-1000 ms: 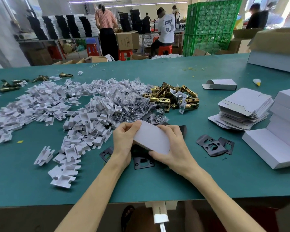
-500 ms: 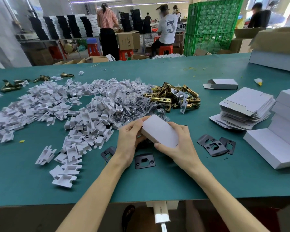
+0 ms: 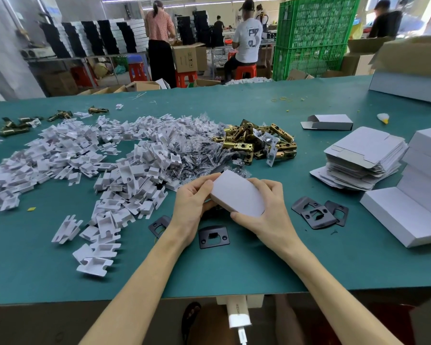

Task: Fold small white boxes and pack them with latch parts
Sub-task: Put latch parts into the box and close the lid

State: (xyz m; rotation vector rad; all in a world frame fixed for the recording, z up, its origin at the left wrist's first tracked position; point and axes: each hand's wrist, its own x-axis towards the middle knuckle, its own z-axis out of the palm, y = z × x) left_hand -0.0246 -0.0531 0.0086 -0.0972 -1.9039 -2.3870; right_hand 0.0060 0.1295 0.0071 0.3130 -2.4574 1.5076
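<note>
Curling round a white box, left grip and right grip overhang black plates; brass latches beyond.

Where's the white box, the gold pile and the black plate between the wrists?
white box (image 3: 237, 197), head view, flat top face.
gold pile (image 3: 238, 146), head view, a brass piece.
black plate (image 3: 214, 244), head view, lower rim.

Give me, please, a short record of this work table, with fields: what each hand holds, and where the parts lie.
left hand: grips the left end of the small white box
right hand: grips the right end of the same box
box: visible face closed, held over the green table
brass latches: heap behind the box
black plates: overlapping, right of the hands; another one between the wrists
flat boxes: stack at the right
white inserts: wide heap at the left
</note>
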